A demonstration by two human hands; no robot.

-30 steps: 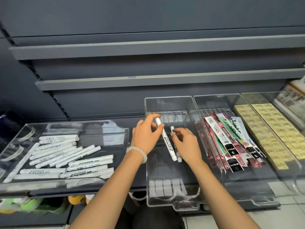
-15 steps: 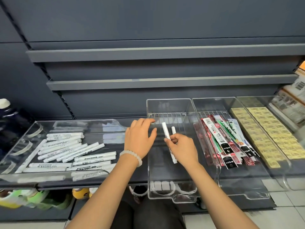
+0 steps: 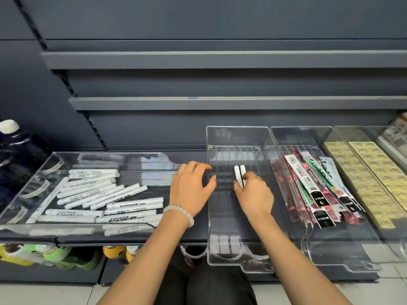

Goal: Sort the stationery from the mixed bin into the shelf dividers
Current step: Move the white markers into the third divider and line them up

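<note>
Markers (image 3: 239, 176): two white, side by side, lying lengthwise inside the middle divider (image 3: 264, 137), a clear tray with a ribbed floor. Right hand (image 3: 253, 194): fingers curled over the near ends of the pair, pinching them. Left hand (image 3: 190, 189): holds nothing, fingers relaxed, resting over the divider's left wall, between divider and bin. Bin (image 3: 123, 154): wide clear tray to the left, holding a loose heap of white markers (image 3: 99, 194) lying at mixed angles. Refill packs (image 3: 312, 188): red, white and green, stacked in the next divider to the right. Yellow pads (image 3: 361, 172): in rows, further right. Bracelet (image 3: 179, 213): white beads, left wrist.
</note>
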